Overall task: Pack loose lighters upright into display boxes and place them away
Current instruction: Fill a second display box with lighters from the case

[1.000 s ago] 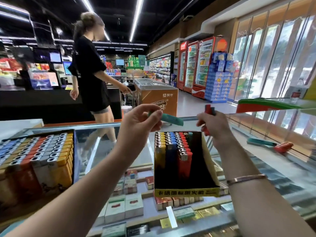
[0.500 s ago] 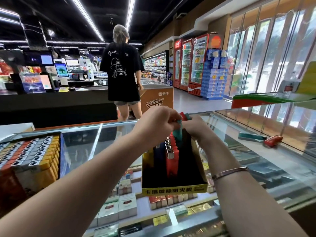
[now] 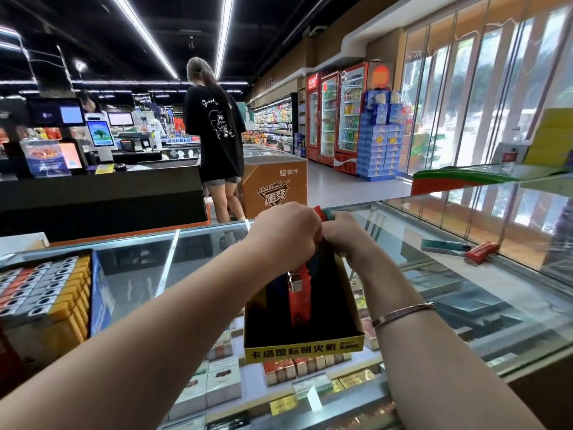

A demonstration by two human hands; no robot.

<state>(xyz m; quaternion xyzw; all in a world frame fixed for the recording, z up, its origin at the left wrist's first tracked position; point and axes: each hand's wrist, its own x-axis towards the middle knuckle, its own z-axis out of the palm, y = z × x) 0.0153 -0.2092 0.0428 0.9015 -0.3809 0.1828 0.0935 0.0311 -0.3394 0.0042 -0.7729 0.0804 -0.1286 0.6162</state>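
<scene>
A black display box with a yellow front strip (image 3: 304,349) stands on the glass counter (image 3: 139,274), partly filled with upright lighters; a red one (image 3: 299,293) shows at the front of the row. Both my hands meet over the box's far end. My left hand (image 3: 285,234) and my right hand (image 3: 347,237) are curled, and a red lighter tip (image 3: 317,210) and a teal lighter tip (image 3: 327,215) stick up between them. Which hand grips which lighter is hidden. A full box of lighters (image 3: 40,290) sits at the left.
Two loose lighters, teal (image 3: 443,246) and red (image 3: 480,252), lie on the counter at the right. Cigarette packs fill the case under the glass. A person in a black shirt (image 3: 217,141) stands beyond the counter beside an orange freezer (image 3: 274,187).
My hands came together from apart and lowered the teal and red lighters to the far end of the box. The person behind the counter has walked to the right and turned away.
</scene>
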